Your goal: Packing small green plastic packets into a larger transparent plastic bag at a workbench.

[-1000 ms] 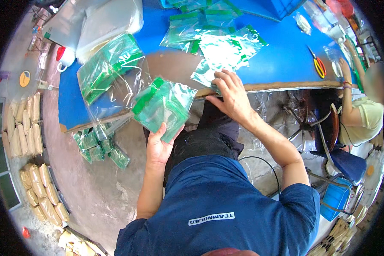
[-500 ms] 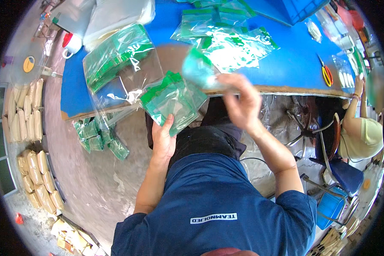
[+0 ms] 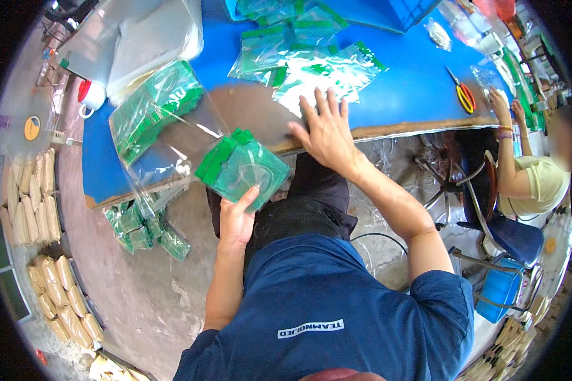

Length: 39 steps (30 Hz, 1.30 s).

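- Landmark: the blue table [image 3: 394, 82], whose worn near edge runs across the upper middle of the view.
- On the table, beyond the right hand, lies a loose spread of clear packets with green strips [image 3: 311, 60]; farther right on the same top lie yellow-handled scissors [image 3: 464, 96].
- At the table's left end a large clear bag [image 3: 156, 111] filled with green packets hangs partly over the edge; nearby stands a white mug with a red rim [image 3: 90, 96].
- Below the table's left end, more green packets [image 3: 143, 225] lie on the concrete floor.
- At the table's right end another person [image 3: 527, 178] sits on a blue chair [image 3: 515, 238], hands up at the table edge.
- The left hand [image 3: 235, 219] is just below the table's near edge, fingers clamped on the lower corner of a stack of green-topped clear packets [image 3: 241, 166].
- The stack is held tilted, its upper corner level with the table edge; the packets are transparent with a dark green header band, and a faint ring shape shows through the film.
- The right hand [image 3: 327, 130] lies flat and open, fingers spread, on the table's bare brown patch [image 3: 248, 114] at the near edge, fingertips touching the nearest loose packet; it holds nothing.
- The two hands are well apart.
- The number of packets in the stack cannot be told; their contents are hard to make out through the glare.
- The table's far side is cut off by the frame rim, and the person's lap hides the floor beneath.
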Available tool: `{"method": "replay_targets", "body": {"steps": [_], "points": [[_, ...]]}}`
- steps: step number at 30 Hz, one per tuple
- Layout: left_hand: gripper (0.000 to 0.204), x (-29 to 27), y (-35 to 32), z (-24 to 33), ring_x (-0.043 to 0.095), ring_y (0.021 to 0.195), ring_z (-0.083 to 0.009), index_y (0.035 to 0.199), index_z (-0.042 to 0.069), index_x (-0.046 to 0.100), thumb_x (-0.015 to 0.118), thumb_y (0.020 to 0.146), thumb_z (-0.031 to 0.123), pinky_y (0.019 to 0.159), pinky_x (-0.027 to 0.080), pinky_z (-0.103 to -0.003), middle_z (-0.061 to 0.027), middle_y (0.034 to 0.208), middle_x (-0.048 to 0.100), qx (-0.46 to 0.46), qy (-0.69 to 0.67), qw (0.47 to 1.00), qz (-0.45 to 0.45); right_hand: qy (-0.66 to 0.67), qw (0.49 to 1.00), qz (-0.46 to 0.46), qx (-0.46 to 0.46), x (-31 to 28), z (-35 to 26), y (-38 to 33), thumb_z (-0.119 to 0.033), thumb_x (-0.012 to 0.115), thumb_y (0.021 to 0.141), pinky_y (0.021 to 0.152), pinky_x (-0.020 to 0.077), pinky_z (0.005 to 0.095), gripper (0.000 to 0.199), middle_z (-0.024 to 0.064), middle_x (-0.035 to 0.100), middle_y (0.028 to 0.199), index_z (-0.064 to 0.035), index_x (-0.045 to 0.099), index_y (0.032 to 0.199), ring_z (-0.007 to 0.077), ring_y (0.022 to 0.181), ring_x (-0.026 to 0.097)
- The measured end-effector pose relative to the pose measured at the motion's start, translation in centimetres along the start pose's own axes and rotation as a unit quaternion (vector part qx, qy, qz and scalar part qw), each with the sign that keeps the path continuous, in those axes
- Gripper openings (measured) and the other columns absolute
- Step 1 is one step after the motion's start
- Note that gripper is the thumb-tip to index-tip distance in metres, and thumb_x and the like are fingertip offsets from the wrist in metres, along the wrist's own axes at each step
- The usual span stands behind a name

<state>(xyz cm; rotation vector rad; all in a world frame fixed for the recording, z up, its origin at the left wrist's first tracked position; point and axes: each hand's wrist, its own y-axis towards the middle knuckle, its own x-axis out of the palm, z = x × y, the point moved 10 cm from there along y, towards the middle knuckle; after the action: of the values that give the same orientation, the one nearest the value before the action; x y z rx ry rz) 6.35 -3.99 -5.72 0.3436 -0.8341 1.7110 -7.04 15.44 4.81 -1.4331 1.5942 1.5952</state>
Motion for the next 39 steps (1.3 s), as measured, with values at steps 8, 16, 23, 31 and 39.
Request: {"method": "replay_targets", "body": {"steps": [8, 16, 23, 31, 39], "points": [[0.049, 0.8, 1.8, -2.2, 0.064, 0.111, -0.0262, 0.135, 0.002, 0.05, 0.068, 0.089, 0.005, 0.092, 0.056, -0.043, -0.0116, 0.128, 0.061, -0.055, 0.074, 0.995, -0.033, 0.299, 0.948, -0.056, -0.088, -0.9, -1.0, 1.9, -0.029, 0.059, 0.096, 0.102, 0.0422, 0.0492, 0.037, 0.0232, 0.058, 0.127, -0.0012, 0.059, 0.12, 0.0424, 0.118, 0.054], [0.059, -0.4, 0.5, -1.7, 0.054, 0.129, -0.0319, 0.144, 0.003, 0.041, 0.063, 0.089, 0.0, 0.108, 0.046, -0.049, -0.0159, 0.14, 0.053, -0.095, -0.098, 0.99, -0.032, 0.264, 0.936, -0.11, -0.206, 0.6, -2.3, -1.0, -0.029, 0.063, 0.094, 0.104, 0.0418, 0.049, 0.033, 0.0223, 0.059, 0.119, 0.0028, 0.057, 0.099, 0.0403, 0.116, 0.056], [0.053, 1.5, 1.1, -1.3, 0.058, 0.12, -0.0242, 0.138, 0.003, 0.047, 0.067, 0.09, 0.002, 0.102, 0.049, -0.042, -0.0105, 0.13, 0.059, -0.065, -0.002, 0.998, -0.02, 0.41, 0.885, -0.153, -0.161, -0.5, -2.9, -1.7, -0.017, 0.052, 0.098, 0.099, 0.047, 0.0449, 0.023, 0.0201, 0.062, 0.116, 0.0009, 0.062, 0.107, 0.0397, 0.114, 0.059], [0.053, 0.9, -0.8, -4.4, 0.058, 0.121, -0.0217, 0.138, 0.005, 0.048, 0.068, 0.088, 0.002, 0.107, 0.045, -0.041, -0.007, 0.13, 0.059, -0.12, -0.13, 0.982, -0.065, 0.112, 0.969, -0.109, -0.193, -1.1, 0.9, -1.2, -0.046, 0.066, 0.087, 0.114, 0.0215, 0.0647, 0.057, 0.0165, 0.054, 0.114, -0.0094, 0.059, 0.131, 0.0378, 0.122, 0.046], [0.055, 3.1, 1.0, -6.9, 0.056, 0.124, -0.027, 0.141, 0.005, 0.044, 0.067, 0.092, 0.007, 0.107, 0.046, -0.047, -0.0105, 0.134, 0.057, -0.138, -0.128, 0.981, -0.042, 0.37, 0.91, -0.149, -0.109, 0.2, -2.8, -1.8, -0.01, 0.056, 0.095, 0.085, 0.0467, 0.0415, 0.022, 0.0159, 0.057, 0.098, -0.0022, 0.066, 0.113, 0.0338, 0.094, 0.057]]}}
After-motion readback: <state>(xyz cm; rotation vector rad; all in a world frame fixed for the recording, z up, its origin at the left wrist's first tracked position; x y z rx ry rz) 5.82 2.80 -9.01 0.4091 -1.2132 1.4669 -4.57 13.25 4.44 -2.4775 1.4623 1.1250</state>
